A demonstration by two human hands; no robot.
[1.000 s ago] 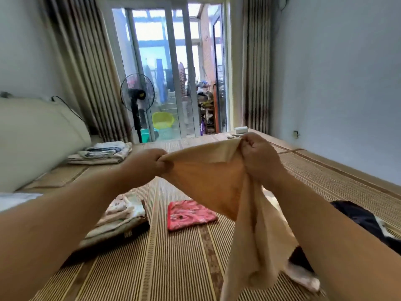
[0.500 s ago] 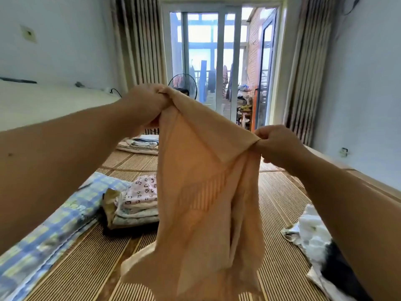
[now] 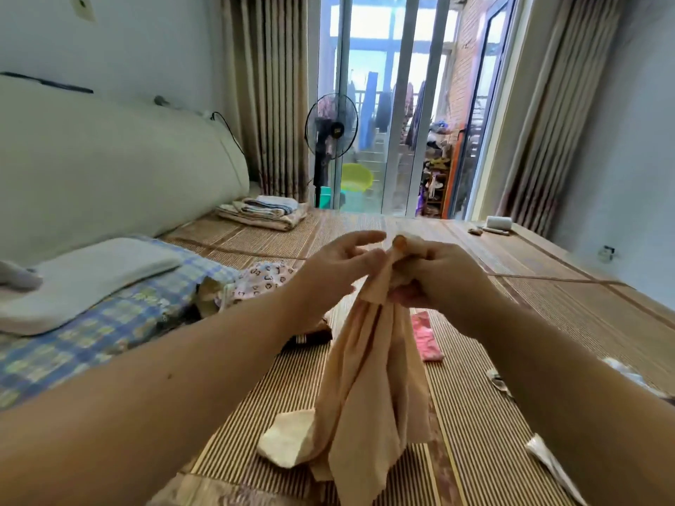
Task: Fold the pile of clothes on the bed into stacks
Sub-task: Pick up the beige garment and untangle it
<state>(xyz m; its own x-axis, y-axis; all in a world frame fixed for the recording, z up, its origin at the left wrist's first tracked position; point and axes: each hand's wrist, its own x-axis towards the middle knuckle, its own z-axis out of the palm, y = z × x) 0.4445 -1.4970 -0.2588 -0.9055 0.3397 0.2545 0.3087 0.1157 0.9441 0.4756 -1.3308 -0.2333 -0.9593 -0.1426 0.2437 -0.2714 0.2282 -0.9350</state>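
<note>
The right grip (image 3: 438,286) curls tight round the bunched top of the peach garment (image 3: 369,378) at frame centre. The left grip (image 3: 339,272) is loose-fingered and just touches it. Held by one hand alone, the thin cloth may twist or slip, spoiling the fold. It hangs crumpled, its tail pooled on the bed mat (image 3: 255,378), lower centre.

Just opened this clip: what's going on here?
A person is folding laundry on a bed covered by a woven mat. The right hand grips the bunched top of a peach garment, whose lower end trails onto the mat. The left hand touches the same spot with loosely spread fingers. A far folded stack, a heart-print stack and a folded pink piece are already done. Loose white pieces lie at the right.
</note>
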